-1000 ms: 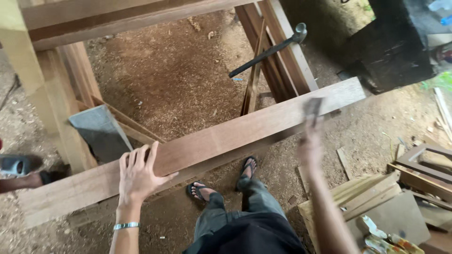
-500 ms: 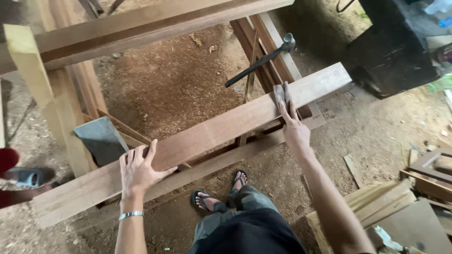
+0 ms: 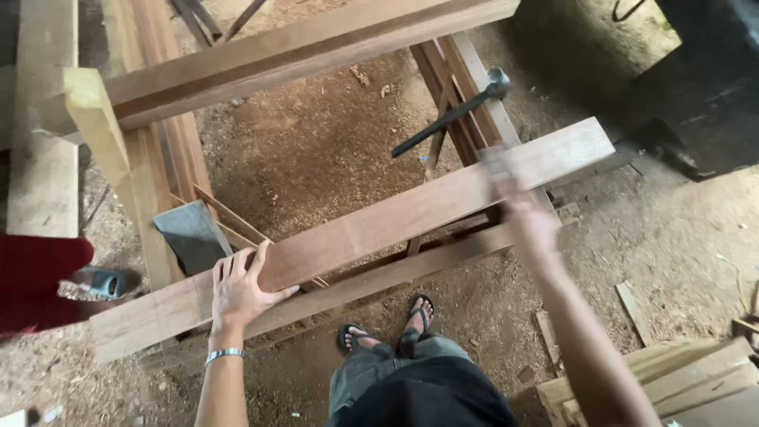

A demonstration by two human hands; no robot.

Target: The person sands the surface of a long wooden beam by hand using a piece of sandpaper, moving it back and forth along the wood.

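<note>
A long brown plank (image 3: 371, 229) lies slantwise across a wooden frame, over a dirt floor. My left hand (image 3: 241, 289) rests flat on its near left part, fingers spread, with a metal bracelet on the wrist. My right hand (image 3: 518, 198) is blurred with motion over the plank near its right end. It seems closed on a small pale grey piece (image 3: 494, 158), and the blur hides the grip. My feet in flip-flops (image 3: 387, 324) stand just below the plank.
A dark long-handled hammer (image 3: 451, 115) lies on the frame's right rails, just beyond my right hand. A thick beam (image 3: 300, 55) crosses the top. A grey sheet (image 3: 194, 233) leans under the plank at left. Someone's red clothing (image 3: 39, 281) is at left. Stacked wood offcuts (image 3: 672, 387) sit bottom right.
My right hand came down from the air onto the plank's right end and is sliding along it with the grey piece. The left hand has stayed flat on the plank.
</note>
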